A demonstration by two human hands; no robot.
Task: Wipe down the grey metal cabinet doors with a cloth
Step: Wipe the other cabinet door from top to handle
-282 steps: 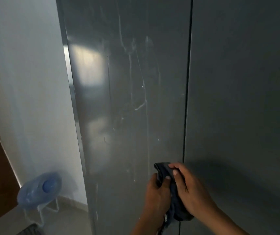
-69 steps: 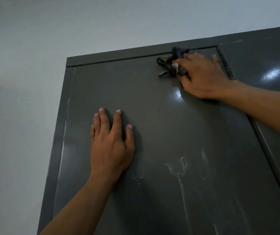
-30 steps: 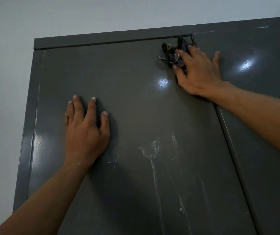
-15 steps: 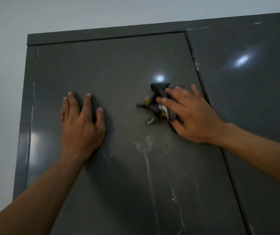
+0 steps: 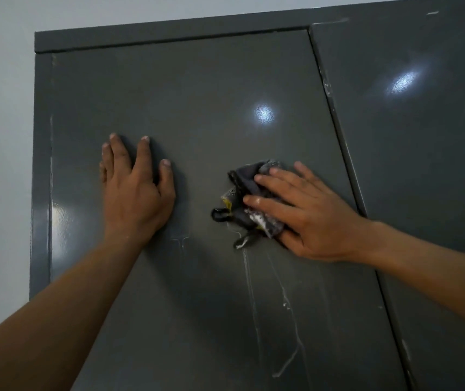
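Note:
The grey metal cabinet fills the view, seen from below, with its left door and right door split by a slanted seam. My left hand lies flat on the left door, fingers straight and pointing up. My right hand presses a crumpled dark grey cloth against the same door with straight fingers, just left of the seam. A dark loop of the cloth hangs out at its lower left. White drip streaks run down the door below the cloth.
A pale wall borders the cabinet on the left and above its top edge. Bright light reflections sit on both doors. White specks mark the seam near the top.
My right hand has slid the cloth down from the door's top right corner to mid-height, onto the top of the streaks. The left hand stays flat in place.

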